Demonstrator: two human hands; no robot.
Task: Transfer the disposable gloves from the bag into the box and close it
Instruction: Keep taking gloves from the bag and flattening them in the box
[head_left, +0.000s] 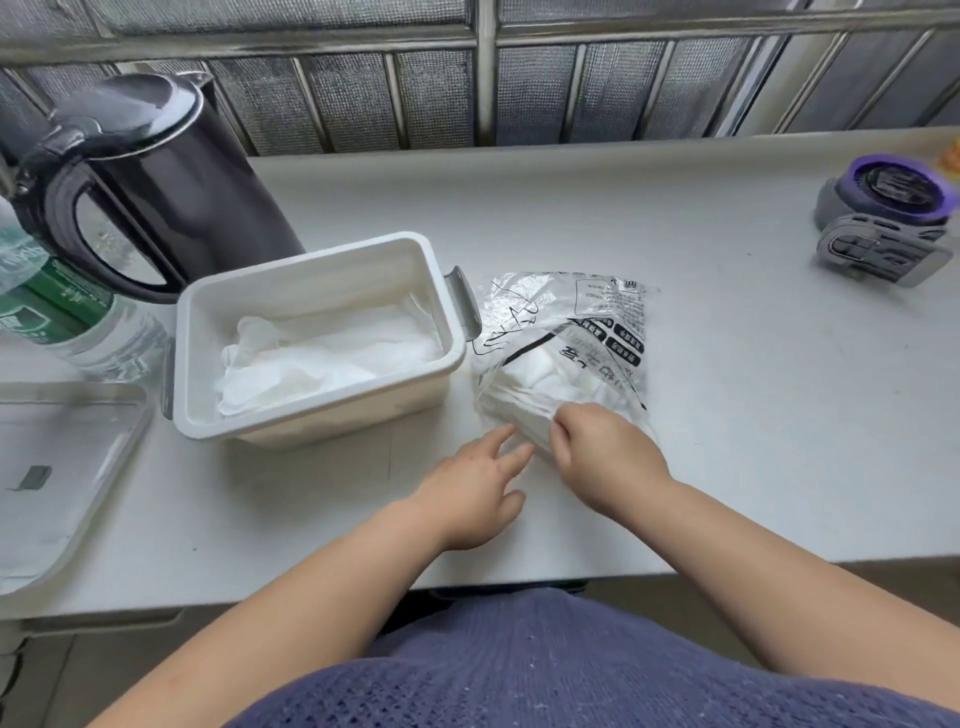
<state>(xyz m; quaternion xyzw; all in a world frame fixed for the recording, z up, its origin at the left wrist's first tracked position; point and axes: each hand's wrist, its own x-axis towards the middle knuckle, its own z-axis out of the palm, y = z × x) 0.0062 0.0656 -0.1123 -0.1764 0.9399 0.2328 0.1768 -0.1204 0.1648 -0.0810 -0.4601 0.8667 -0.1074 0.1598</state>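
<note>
bag (582, 332): glossy crinkled clear plastic | box (311, 291): smooth white plastic | kettle (171, 171): glossy black

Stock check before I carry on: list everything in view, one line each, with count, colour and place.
box: one, white with grey latches, open, table centre-left.
loose gloves: a pile, white, inside the box.
bag: one, clear with black print, right of the box.
bagged gloves: a stack, white, inside the bag.
kettle: one, black, behind the box at left.
bottle: one, clear with green label, left edge.
clear lid or tray: one, transparent, front left.
device: one, grey and purple, far right.
table: one, white, under everything.
left grip: one bare hand, fingers straight, on the table beside the bag.
right grip: one bare hand, pinching the bag's near edge.
</note>
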